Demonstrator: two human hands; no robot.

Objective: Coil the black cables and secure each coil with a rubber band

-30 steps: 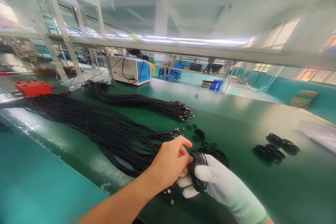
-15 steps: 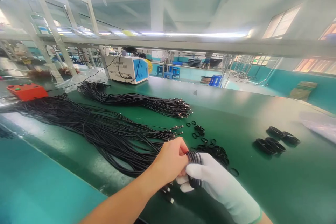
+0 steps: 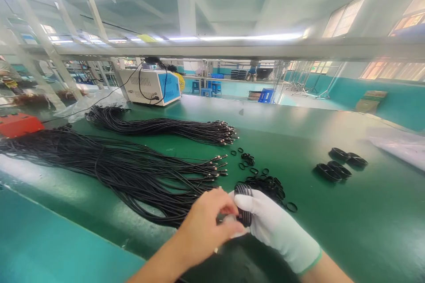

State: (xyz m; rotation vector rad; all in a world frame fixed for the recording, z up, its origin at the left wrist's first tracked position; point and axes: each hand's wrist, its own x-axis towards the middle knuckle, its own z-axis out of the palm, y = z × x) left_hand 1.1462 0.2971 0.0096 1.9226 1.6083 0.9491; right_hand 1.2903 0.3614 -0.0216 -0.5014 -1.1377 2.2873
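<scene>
My gloved right hand (image 3: 265, 216) is closed round a small coil of black cable (image 3: 245, 194), its thumb over the near side. At the coil's left side is my bare left hand (image 3: 212, 219), fingers curled and thumb stretched toward the glove. It seems to grip part of the same cable, though the fingertips are partly hidden. Just behind the coil lies a heap of small black rings (image 3: 268, 187) on the green table. A large spread of loose black cables (image 3: 142, 177) with metal plugs reaches in from the left.
Farther back lies a second cable bundle (image 3: 166, 126). Several finished black coils (image 3: 338, 170) sit at the right. A white and blue machine (image 3: 149, 88) stands behind, a red box (image 3: 20, 125) at far left. Clear plastic sheeting (image 3: 398, 146) lies at the right edge.
My left hand has turned and dropped from the coil's top to its lower left, with the thumb now stretched out. The right hand still holds the coil. The view has shifted slightly right.
</scene>
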